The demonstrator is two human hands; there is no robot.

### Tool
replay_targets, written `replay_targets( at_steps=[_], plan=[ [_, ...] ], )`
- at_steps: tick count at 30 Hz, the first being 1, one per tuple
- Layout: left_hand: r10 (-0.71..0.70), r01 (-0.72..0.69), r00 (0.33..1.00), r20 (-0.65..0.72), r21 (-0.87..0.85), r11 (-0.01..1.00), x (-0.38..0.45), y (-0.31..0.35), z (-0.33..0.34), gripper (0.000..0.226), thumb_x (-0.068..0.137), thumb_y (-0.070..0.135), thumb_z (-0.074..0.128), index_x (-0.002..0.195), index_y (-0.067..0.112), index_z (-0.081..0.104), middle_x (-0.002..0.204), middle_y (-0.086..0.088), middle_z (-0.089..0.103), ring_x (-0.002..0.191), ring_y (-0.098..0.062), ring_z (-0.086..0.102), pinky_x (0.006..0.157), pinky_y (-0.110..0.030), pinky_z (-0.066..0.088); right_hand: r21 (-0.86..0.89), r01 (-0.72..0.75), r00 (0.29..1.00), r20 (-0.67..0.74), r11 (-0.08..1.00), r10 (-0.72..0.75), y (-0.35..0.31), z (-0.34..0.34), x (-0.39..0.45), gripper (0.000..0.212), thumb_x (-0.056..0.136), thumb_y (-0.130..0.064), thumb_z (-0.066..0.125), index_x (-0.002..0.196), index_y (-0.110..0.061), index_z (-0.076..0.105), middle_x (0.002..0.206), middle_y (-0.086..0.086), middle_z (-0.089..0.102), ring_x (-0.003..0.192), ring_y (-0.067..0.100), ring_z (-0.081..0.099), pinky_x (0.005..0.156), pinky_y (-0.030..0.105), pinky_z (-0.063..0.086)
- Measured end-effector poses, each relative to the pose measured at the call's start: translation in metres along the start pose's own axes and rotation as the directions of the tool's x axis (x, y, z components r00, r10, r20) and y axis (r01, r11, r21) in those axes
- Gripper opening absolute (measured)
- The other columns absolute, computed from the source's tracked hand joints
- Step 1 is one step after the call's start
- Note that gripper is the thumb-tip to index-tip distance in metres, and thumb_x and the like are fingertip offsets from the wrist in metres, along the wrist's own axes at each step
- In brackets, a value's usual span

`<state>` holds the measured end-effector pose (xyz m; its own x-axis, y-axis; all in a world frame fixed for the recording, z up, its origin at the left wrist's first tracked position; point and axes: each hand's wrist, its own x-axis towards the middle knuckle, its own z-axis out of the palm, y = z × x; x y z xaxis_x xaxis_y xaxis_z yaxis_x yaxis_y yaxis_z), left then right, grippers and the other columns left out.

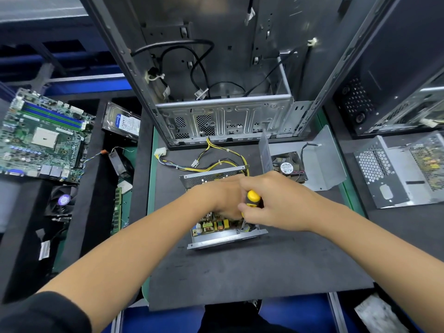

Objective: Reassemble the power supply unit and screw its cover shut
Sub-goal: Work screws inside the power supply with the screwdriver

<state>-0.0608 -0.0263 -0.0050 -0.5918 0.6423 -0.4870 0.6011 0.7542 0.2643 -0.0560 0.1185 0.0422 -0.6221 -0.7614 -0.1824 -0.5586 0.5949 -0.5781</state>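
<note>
Mid-mat [240, 272], right hand [271, 203] grips the screwdriver [252, 197] over the open PSU [223, 227]; left hand [216, 198] rests there, grip unclear.

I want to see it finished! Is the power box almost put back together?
Not yet. The circuit board already sits in the power supply's metal tray. The right hand holds a yellow screwdriver there; the left hand steadies it. The cover with the fan still lies beside it, unattached.

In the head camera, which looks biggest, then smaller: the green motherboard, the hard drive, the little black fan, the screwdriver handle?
1. Motherboard
2. Hard drive
3. Fan, a little smaller than the drive
4. Screwdriver handle, partly hidden by the right hand
</note>
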Motion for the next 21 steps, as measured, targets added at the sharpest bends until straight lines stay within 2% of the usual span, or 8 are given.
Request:
replay_targets(
  at_steps=[2, 4, 6, 9, 11, 15, 19, 21],
  plan=[
    [0.008, -0.008, 1.0, -0.007, -0.015, 1.0, 0.001, 0.0, 0.001, 0.01, 0.086, 0.016, 0.052, 0.077, 0.013, 0.047, 0.089, -0.016, 0.064, 0.078, -0.026, 0.047, 0.061, -0.018, 0.026, 0.004, -0.004, 1.0, 0.001, 1.0, 0.004, 0.0, 0.0, 0.001, 0.026, 0.084, -0.031, 0.058, 0.067, -0.027, 0.039, 0.059, -0.004, 0.051, 0.058, 0.015, 0.048, 0.053, 0.036, 0.044],
    [-0.006, 0.006, 1.0, 0.008, -0.042, 0.999, 0.001, -0.002, 0.001, 0.01, 0.085, 0.014, 0.052, 0.077, 0.012, 0.047, 0.083, -0.014, 0.061, 0.073, -0.024, 0.043, 0.063, -0.023, 0.031, 0.014, -0.004, 1.0, 0.005, 1.0, 0.004, -0.001, -0.001, 0.002, 0.024, 0.084, -0.031, 0.058, 0.067, -0.028, 0.041, 0.059, -0.004, 0.051, 0.058, 0.015, 0.048, 0.054, 0.037, 0.045],
    [-0.033, 0.035, 0.999, 0.026, -0.082, 0.996, 0.001, -0.002, 0.0, 0.008, 0.085, 0.013, 0.052, 0.078, 0.01, 0.049, 0.077, -0.012, 0.054, 0.071, -0.023, 0.042, 0.064, -0.027, 0.037, 0.034, -0.012, 1.0, 0.01, 0.999, 0.011, 0.001, -0.002, 0.003, 0.018, 0.083, -0.033, 0.056, 0.074, -0.018, 0.05, 0.063, 0.002, 0.055, 0.06, 0.019, 0.049, 0.057, 0.04, 0.047],
    [-0.049, 0.051, 0.999, 0.022, -0.15, 0.987, 0.001, -0.003, -0.003, 0.005, 0.085, 0.01, 0.052, 0.083, 0.006, 0.054, 0.077, -0.01, 0.054, 0.071, -0.022, 0.043, 0.064, -0.028, 0.041, 0.059, -0.016, 1.0, -0.01, 0.998, 0.016, 0.004, -0.004, 0.003, 0.025, 0.083, -0.033, 0.056, 0.077, -0.008, 0.052, 0.066, 0.008, 0.056, 0.063, 0.025, 0.049, 0.059, 0.042, 0.047],
    [-0.053, 0.058, 0.998, 0.035, -0.14, 0.989, 0.002, -0.002, -0.005, 0.005, 0.084, 0.006, 0.051, 0.079, 0.006, 0.051, 0.07, -0.007, 0.048, 0.067, -0.021, 0.04, 0.056, -0.024, 0.036, 0.075, -0.019, 1.0, -0.012, 0.997, 0.02, 0.005, -0.004, 0.001, 0.022, 0.083, -0.031, 0.059, 0.076, -0.011, 0.052, 0.061, 0.004, 0.054, 0.059, 0.021, 0.047, 0.056, 0.038, 0.045],
    [-0.043, 0.046, 0.999, 0.026, -0.141, 0.989, 0.006, -0.005, -0.005, 0.027, 0.081, 0.003, 0.05, 0.059, 0.011, 0.038, 0.068, -0.012, 0.044, 0.059, -0.021, 0.032, 0.044, -0.015, 0.029, 0.075, -0.037, 0.999, 0.015, 0.996, 0.036, 0.005, 0.001, -0.003, 0.019, 0.084, -0.03, 0.061, 0.078, -0.013, 0.055, 0.06, -0.002, 0.055, 0.057, 0.016, 0.048, 0.054, 0.033, 0.043],
    [-0.052, 0.056, 0.998, 0.03, -0.17, 0.984, 0.008, -0.007, -0.002, 0.029, 0.082, 0.005, 0.051, 0.059, 0.011, 0.036, 0.069, -0.011, 0.042, 0.056, -0.019, 0.027, 0.043, -0.012, 0.031, 0.074, -0.03, 1.0, 0.007, 0.997, 0.03, 0.005, 0.005, -0.004, 0.02, 0.085, -0.03, 0.062, 0.078, -0.012, 0.055, 0.054, -0.006, 0.046, 0.054, 0.011, 0.043, 0.048, 0.022, 0.032],
    [-0.057, 0.06, 0.998, 0.021, -0.182, 0.981, 0.009, -0.008, -0.001, 0.029, 0.082, 0.005, 0.051, 0.059, 0.011, 0.035, 0.068, -0.01, 0.041, 0.056, -0.017, 0.026, 0.046, -0.011, 0.032, 0.085, -0.033, 0.999, 0.006, 0.996, 0.032, 0.007, 0.006, -0.004, 0.019, 0.085, -0.029, 0.062, 0.078, -0.013, 0.055, 0.053, -0.007, 0.043, 0.055, 0.008, 0.043, 0.048, 0.022, 0.032]
  ],
)
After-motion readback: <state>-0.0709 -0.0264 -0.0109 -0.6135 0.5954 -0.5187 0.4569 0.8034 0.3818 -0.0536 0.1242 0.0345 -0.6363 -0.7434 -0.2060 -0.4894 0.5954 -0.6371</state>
